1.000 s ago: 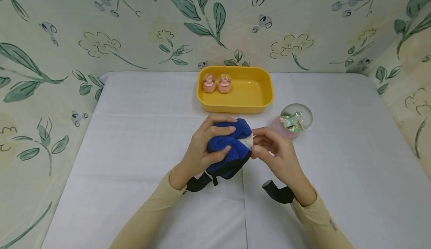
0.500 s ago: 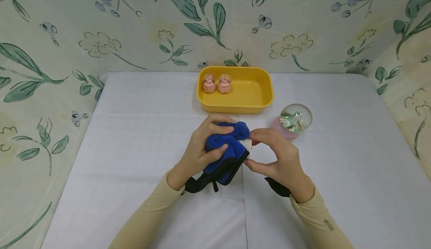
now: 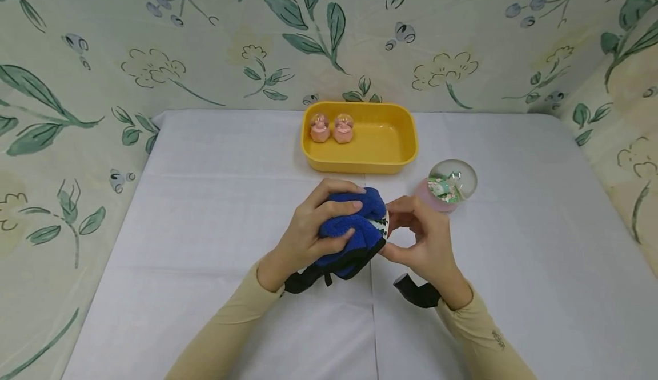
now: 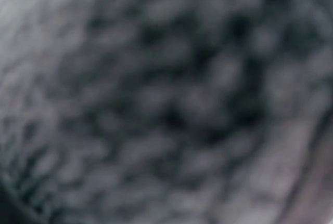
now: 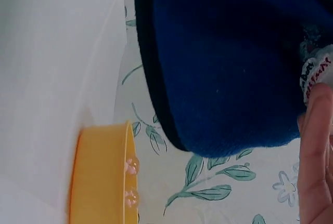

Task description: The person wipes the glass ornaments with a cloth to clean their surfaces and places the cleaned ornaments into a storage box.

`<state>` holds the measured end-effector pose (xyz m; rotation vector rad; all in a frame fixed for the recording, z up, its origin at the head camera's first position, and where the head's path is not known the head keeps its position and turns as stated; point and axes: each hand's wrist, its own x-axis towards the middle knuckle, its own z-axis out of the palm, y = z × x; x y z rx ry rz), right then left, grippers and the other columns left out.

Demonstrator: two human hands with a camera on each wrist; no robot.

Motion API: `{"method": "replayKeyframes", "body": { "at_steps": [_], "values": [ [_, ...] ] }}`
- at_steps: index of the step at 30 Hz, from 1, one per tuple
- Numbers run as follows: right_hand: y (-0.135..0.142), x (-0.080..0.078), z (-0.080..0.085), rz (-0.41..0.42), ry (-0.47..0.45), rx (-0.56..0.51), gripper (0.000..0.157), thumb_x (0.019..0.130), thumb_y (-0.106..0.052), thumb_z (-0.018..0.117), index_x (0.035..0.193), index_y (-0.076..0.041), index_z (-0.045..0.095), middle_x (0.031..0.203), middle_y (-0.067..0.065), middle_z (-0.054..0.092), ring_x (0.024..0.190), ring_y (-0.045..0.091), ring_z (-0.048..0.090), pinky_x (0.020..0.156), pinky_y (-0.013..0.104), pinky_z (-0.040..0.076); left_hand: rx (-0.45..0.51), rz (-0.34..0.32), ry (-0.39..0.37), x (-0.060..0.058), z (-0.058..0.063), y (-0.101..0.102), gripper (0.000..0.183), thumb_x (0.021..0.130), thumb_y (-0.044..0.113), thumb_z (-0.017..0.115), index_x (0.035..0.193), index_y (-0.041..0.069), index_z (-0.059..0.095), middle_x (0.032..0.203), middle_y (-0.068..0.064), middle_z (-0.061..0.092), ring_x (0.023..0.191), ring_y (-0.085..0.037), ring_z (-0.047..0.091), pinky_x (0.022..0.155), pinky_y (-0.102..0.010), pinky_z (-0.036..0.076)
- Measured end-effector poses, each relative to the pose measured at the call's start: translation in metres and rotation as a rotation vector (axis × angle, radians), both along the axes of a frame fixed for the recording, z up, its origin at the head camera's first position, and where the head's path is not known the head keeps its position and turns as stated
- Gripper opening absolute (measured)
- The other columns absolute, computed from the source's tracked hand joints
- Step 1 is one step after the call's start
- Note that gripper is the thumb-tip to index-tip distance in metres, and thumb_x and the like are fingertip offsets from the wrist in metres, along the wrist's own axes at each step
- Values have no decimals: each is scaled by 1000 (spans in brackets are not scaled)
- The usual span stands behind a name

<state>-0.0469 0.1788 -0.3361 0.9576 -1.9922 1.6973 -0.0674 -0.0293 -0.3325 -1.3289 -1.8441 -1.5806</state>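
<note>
In the head view my left hand (image 3: pixel 298 237) grips a blue cloth (image 3: pixel 354 243) with black edging, bunched round a snow globe, mostly hidden. Only the globe's white base (image 3: pixel 384 226) with dark markings sticks out on the right. My right hand (image 3: pixel 429 243) pinches that base between thumb and fingers. From the right wrist, the cloth (image 5: pixel 223 68) hangs wide, and a finger (image 5: pixel 315 146) touches the base (image 5: pixel 316 70), which bears red and dark lettering. The left wrist view is a blurred grey, dark-mottled close-up.
A yellow tray (image 3: pixel 360 166) stands at the table's back, with two small pink globes (image 3: pixel 331 130) in its left end. Right of the cloth, a larger snow globe (image 3: pixel 452 183) with a pink base sits on the white tablecloth (image 3: pixel 216 214). Floral fabric (image 3: pixel 205 54) hangs behind.
The globe's base has turned in the cloth: its visible side was nearly plain white and now shows dark markings. My right fingers have shifted their hold on it. The left hand keeps its grip.
</note>
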Motion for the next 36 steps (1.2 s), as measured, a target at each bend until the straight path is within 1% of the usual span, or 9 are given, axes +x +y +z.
{"method": "replayKeyframes", "body": {
  "at_steps": [3,6,9,12,17,19,23,27,36],
  "values": [
    [0,2,0,49,-157,-80,41,81,-29,77,99,4,59,89,6,64,70,11,62,60,20,54,-27,7,32,1,1,0,31,99,33,52,116,7,52,121,-23,48,110,-36,51,93,-45,48],
    [0,4,1,97,-299,-149,24,84,-10,73,101,-1,58,86,7,63,66,12,63,54,23,54,-45,13,51,0,0,1,30,99,31,52,117,7,51,121,-23,47,110,-36,51,94,-45,47],
    [0,6,4,91,-360,-148,23,81,6,66,102,3,57,86,10,63,67,13,63,55,24,54,-34,30,51,0,0,1,30,99,31,52,116,6,52,120,-22,48,110,-36,51,95,-46,46],
    [1,6,7,45,-300,-52,31,85,-2,67,111,9,54,97,8,62,76,13,63,63,22,55,4,46,25,0,0,2,32,98,31,53,115,3,53,120,-22,49,111,-36,51,96,-48,45],
    [2,3,11,55,-37,87,60,88,-30,68,123,14,45,118,13,55,87,16,62,77,22,53,41,64,-41,-2,0,2,34,99,33,51,114,2,53,121,-21,50,111,-35,51,96,-49,44],
    [3,1,12,63,66,123,62,88,-31,68,121,15,44,118,20,52,90,18,60,80,22,52,50,70,-61,-2,-1,2,35,99,34,51,114,3,53,121,-21,50,111,-35,51,96,-49,44],
    [3,-1,10,-6,214,171,58,87,-32,68,113,16,49,107,23,56,89,16,60,80,19,51,53,49,-73,-2,0,2,34,99,33,51,115,3,53,122,-22,49,112,-35,50,97,-49,43],
    [4,-1,8,-43,207,125,56,85,-32,71,107,17,53,96,20,59,79,12,60,73,18,52,33,19,-55,-2,-1,2,33,99,32,52,116,5,53,122,-21,48,113,-36,49,97,-50,43],
    [0,2,5,43,-15,-85,57,82,-26,76,104,20,51,100,11,62,77,12,64,66,21,54,23,16,-23,-4,0,1,34,98,34,53,120,9,53,124,-21,47,115,-36,49,100,-50,40]
  ]
}}
